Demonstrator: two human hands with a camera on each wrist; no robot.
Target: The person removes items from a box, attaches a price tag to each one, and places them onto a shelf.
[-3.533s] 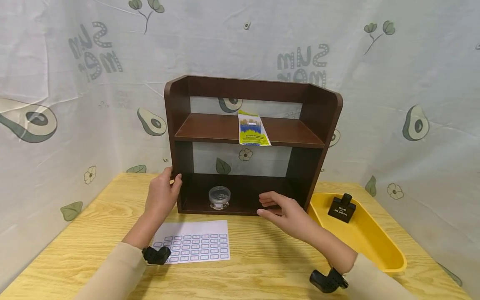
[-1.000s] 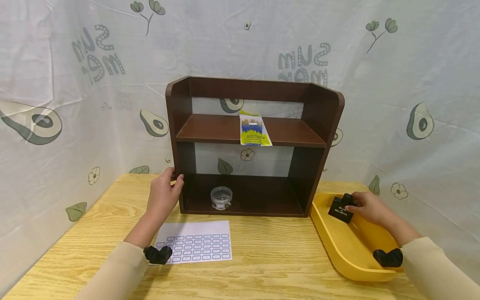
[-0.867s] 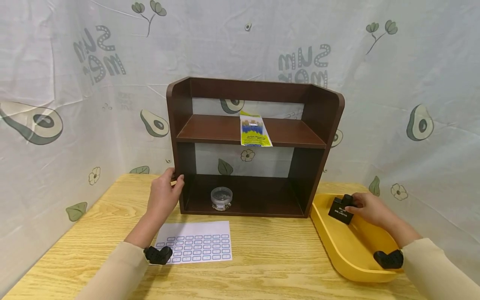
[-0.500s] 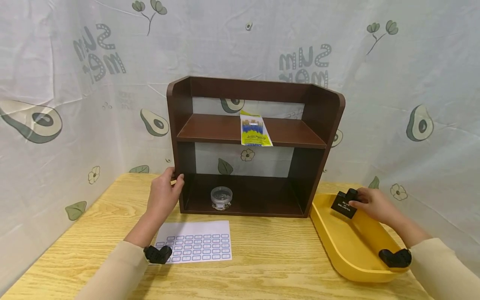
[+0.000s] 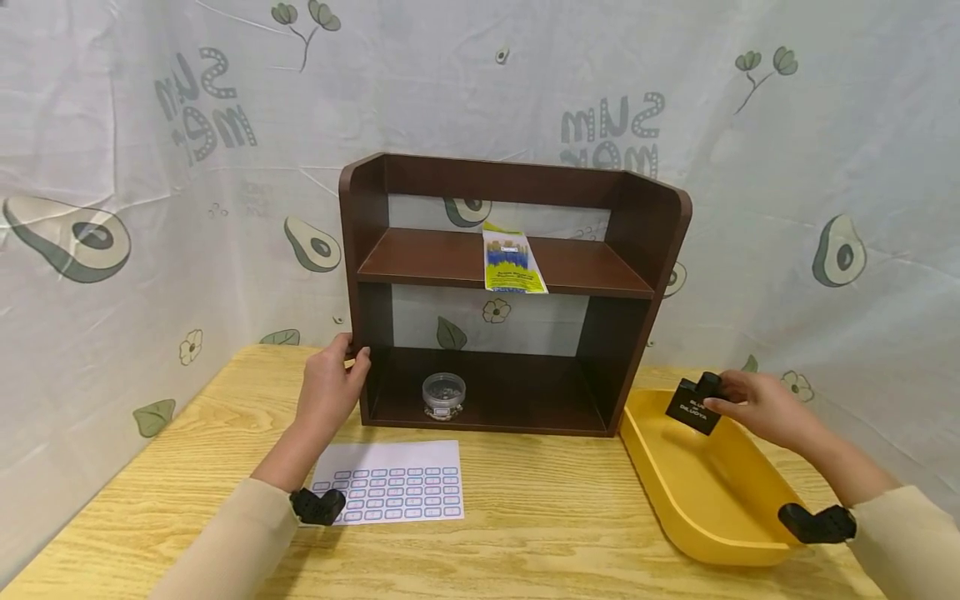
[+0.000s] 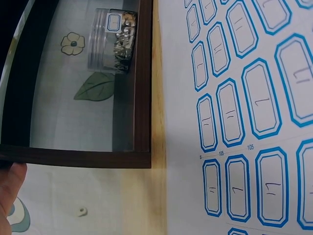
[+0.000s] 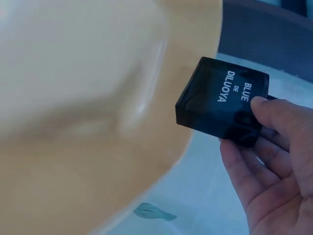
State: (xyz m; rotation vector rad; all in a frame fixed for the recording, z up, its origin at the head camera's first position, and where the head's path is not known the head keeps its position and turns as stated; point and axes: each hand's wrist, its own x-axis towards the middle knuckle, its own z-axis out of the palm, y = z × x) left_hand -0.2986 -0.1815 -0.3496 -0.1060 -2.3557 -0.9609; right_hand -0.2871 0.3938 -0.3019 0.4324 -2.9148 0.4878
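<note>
My right hand (image 5: 765, 408) pinches a black perfume bottle (image 5: 690, 408) between thumb and fingers, tilted above the back part of a yellow tray (image 5: 671, 500). White lettering on the bottle (image 7: 215, 100) faces the right wrist camera. At the left, my left hand (image 5: 330, 385) grips the side panel of a dark brown wooden shelf (image 5: 435, 254) by its front edge, the thumb at the front and the fingers partly hidden outside. Part of that left hand (image 6: 11, 196) shows against the panel in the left wrist view.
A clear round jar (image 5: 444, 392) with small metallic pieces and a label stands on the lower board. A yellow-and-blue packet (image 5: 512, 262) lies on the upper board, overhanging its front edge. A sheet of numbered labels (image 5: 390, 479) lies before the shelf. Patterned cloth (image 5: 465, 75) hangs behind.
My right hand has gone from before the shelf to the tray, taken hold of the perfume bottle there and raised and tilted it slightly. The left hand stays at the shelf's side.
</note>
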